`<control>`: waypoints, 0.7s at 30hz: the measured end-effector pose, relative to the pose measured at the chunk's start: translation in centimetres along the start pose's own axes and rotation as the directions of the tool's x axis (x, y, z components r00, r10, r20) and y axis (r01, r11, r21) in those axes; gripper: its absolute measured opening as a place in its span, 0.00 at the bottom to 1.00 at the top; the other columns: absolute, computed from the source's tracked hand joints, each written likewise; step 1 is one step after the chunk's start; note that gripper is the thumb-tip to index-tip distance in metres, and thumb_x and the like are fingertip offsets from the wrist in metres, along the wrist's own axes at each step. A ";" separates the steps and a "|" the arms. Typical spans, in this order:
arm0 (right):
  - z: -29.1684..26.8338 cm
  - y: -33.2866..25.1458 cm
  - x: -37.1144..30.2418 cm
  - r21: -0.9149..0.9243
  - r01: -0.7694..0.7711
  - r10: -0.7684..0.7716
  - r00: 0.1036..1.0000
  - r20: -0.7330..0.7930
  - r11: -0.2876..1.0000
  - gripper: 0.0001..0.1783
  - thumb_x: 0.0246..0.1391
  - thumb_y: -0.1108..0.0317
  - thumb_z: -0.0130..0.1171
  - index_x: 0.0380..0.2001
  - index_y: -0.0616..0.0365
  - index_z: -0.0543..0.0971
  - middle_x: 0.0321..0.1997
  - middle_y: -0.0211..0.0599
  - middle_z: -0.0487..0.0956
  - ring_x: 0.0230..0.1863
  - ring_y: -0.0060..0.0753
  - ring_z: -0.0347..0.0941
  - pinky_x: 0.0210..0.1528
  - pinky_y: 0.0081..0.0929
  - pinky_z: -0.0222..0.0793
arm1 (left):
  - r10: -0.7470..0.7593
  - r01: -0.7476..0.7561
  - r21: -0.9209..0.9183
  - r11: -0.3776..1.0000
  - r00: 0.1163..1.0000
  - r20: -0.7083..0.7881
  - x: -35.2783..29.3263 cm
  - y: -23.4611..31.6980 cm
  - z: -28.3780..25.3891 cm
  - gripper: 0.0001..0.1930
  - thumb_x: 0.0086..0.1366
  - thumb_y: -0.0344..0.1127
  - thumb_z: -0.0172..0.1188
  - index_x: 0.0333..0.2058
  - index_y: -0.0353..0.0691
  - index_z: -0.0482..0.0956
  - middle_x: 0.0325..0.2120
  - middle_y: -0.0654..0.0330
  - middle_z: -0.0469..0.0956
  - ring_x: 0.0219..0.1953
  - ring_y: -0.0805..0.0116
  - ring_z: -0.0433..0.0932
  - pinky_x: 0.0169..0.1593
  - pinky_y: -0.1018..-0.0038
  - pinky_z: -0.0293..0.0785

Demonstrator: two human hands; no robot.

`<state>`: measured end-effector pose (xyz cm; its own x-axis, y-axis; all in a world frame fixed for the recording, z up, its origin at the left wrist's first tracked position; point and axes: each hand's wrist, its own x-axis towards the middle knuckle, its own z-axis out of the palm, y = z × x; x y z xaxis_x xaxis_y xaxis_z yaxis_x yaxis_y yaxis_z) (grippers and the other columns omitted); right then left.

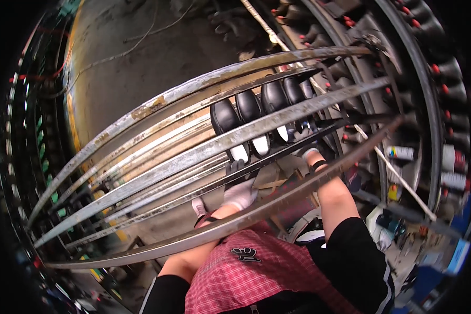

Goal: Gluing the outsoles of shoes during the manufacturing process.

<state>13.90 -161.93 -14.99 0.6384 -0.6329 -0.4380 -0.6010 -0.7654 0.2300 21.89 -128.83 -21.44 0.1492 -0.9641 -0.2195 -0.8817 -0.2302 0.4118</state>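
Black shoes (250, 107) with white insides stand side by side on a metal rack, toes pointing away from me. My left hand (240, 189), in a pale glove with dark fingers, reaches between the lower rails to the heel of the leftmost shoe (225, 116). Its fingers look closed at that heel, partly covered by a dark rail. My right hand (307, 148), gloved too, reaches in farther right. Its grey fingers bend at the heel of a shoe (294, 90) in the right part of the row; rails hide some of the grip.
Long worn metal rails (193, 152) cross in front of me, one (277, 212) passing over both forearms. Racks of dark shoe forms with red parts (435, 68) stand at right, near a spray can (400, 153). A white pole (397, 175) slants there. Another rack stands far left.
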 end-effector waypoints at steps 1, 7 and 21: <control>0.5 2.2 -0.2 0.077 -0.004 0.000 0.998 0.059 0.997 0.26 0.45 0.42 0.56 0.41 0.48 0.78 0.50 0.58 0.75 0.54 0.59 0.69 0.56 0.62 0.59 | -0.073 0.094 0.054 0.994 0.950 -0.302 5.5 2.4 -9.2 0.27 0.63 0.54 0.50 0.55 0.44 0.67 0.53 0.46 0.69 0.63 0.49 0.59 0.70 0.57 0.50; 7.1 -3.3 1.7 -0.068 0.425 -0.429 0.874 -0.228 0.903 0.19 0.51 0.49 0.52 0.34 0.49 0.82 0.39 0.44 0.81 0.40 0.53 0.75 0.50 0.53 0.65 | -0.274 0.252 -0.268 0.930 0.961 -0.047 4.6 1.6 -3.8 0.21 0.61 0.50 0.55 0.49 0.46 0.76 0.53 0.44 0.71 0.57 0.47 0.68 0.61 0.55 0.60; -4.8 -35.2 -26.4 0.465 0.845 -0.962 0.263 0.071 0.266 0.32 0.30 0.46 0.76 0.37 0.56 0.81 0.47 0.57 0.72 0.49 0.58 0.71 0.54 0.41 0.70 | -0.918 0.841 -0.496 0.219 0.349 0.187 -45.6 6.2 -10.1 0.33 0.54 0.67 0.60 0.40 0.40 0.82 0.39 0.47 0.78 0.43 0.50 0.78 0.48 0.59 0.73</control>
<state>20.49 -118.86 -7.36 0.7119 0.5781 -0.3986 0.1560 -0.6837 -0.7129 14.19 -87.61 0.06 0.7780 -0.1007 -0.6202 0.1543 -0.9262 0.3439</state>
